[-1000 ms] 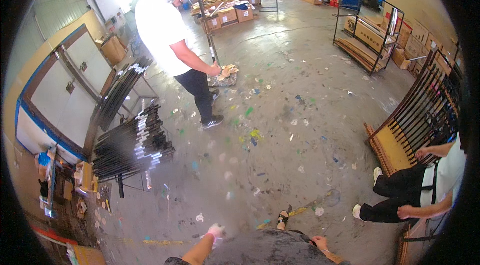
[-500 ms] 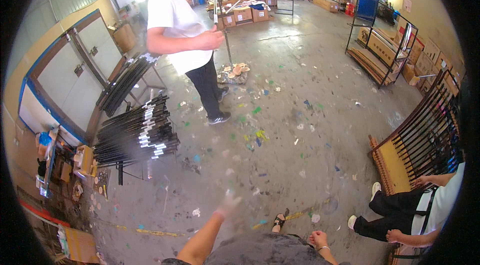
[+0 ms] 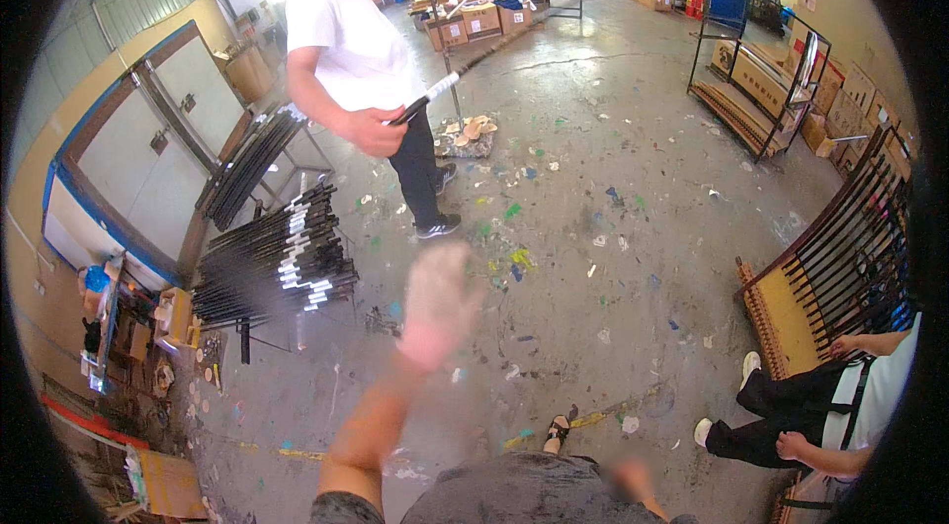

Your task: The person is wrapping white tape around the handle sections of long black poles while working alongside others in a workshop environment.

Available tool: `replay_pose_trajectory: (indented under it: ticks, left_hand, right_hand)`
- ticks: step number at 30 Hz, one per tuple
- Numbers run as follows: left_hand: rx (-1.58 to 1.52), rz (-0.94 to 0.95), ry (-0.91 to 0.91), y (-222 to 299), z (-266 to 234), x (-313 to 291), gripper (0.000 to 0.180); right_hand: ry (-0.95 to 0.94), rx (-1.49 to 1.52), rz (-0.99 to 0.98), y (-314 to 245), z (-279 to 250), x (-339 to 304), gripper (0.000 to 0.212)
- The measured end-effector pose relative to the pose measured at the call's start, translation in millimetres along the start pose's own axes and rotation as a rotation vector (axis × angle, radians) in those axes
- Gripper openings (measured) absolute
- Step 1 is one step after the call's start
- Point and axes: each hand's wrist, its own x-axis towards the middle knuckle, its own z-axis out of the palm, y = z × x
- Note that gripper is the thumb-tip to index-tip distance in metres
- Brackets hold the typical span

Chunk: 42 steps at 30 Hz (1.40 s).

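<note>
My left hand (image 3: 440, 302), in a pale glove with a pinkish cuff, is raised in front of me over the floor. Motion smears its fingers, and I see no object in it. Low beside my dark clothing hangs my right hand (image 3: 633, 477), too blurred to make out its fingers. Ahead, a person in a white shirt (image 3: 351, 40) grips a long dark rod with a white band (image 3: 442, 86), slanting up to the right. Left of my gloved hand, a stack of black rods with white bands (image 3: 277, 257) lies across a stand.
Another person (image 3: 865, 405) stands at right, beside a rack of dark rods (image 3: 840, 257). A black metal frame (image 3: 756, 79) stands farther back. Cardboard boxes (image 3: 482, 22) line a cluttered table. A round-headed stand (image 3: 450, 79) rises behind the white-shirted person. Scraps and paint spots dot the floor (image 3: 583, 257).
My left hand has risen forward from near my body. My right hand has blurred near its earlier place. The white-shirted person's rod has tipped from near upright to a slant toward the right.
</note>
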Motion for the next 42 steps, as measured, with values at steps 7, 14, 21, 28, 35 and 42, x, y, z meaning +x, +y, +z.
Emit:
replay_pose_trajectory:
  ticks: [7,14,21,28,35,42]
  left_hand:
    - [0.755,0.064,0.139,-83.9,-28.0,143.2,0.047]
    - [0.607,-0.053,-0.271,-124.7,-17.2,161.9,0.030]
    - [0.099,0.235,-0.104,-70.8,1.7,158.2,0.031]
    - [-1.491,-0.191,-0.610,30.1,33.8,67.7,0.027]
    - [-1.375,-0.264,-0.486,94.0,33.9,23.7,0.016]
    - [-1.183,-0.110,-0.289,92.4,60.1,5.2,0.012]
  right_hand:
    - [0.201,0.229,-0.343,40.1,22.8,19.6,0.007]
    - [0.125,-0.574,-0.354,53.2,7.4,2.0,0.011]
    - [0.276,0.081,-0.160,-226.3,-88.0,40.4,0.022]
    - [0.366,0.324,-0.779,-533.8,-172.8,36.7,0.021]
    - [0.478,0.289,-0.797,-582.1,-185.4,21.6,0.010]
    - [0.624,0.186,-0.820,-575.0,-175.3,19.0,0.006]
